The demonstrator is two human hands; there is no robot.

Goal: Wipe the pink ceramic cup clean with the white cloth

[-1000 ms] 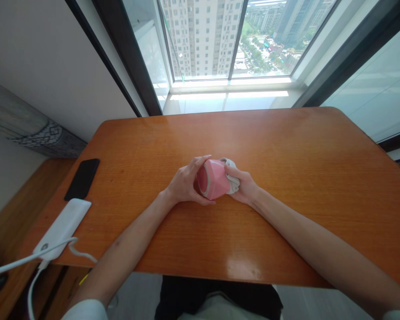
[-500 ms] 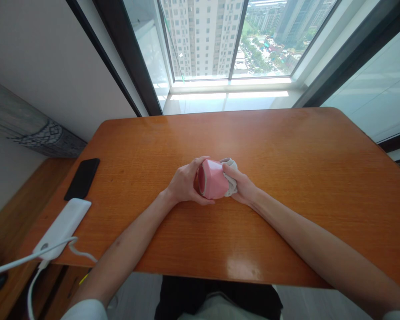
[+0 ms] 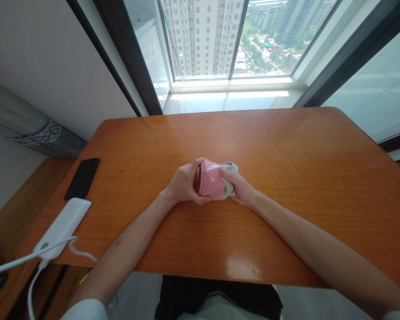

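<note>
Above the middle of the table, a pink faceted cup (image 3: 212, 181) lies on its side between both hands, its opening facing left. My left hand (image 3: 186, 183) is curled around the rim end, thumb below and fingers above. Against the other end, my right hand (image 3: 239, 184) presses a crumpled light grey cloth (image 3: 230, 187), with its thumb on top of the cup. The cup's inside and the fingers underneath are mostly hidden.
On the left side of the wooden table (image 3: 286, 146) lie a black phone (image 3: 82, 178) and a white power bank (image 3: 63, 227) with a white cable (image 3: 16, 263) running off it. A window (image 3: 230, 44) stands beyond the far edge.
The pink cup has turned slightly in my hands, so its opening shows less. My right hand and the cloth have shifted a little over its surface.
</note>
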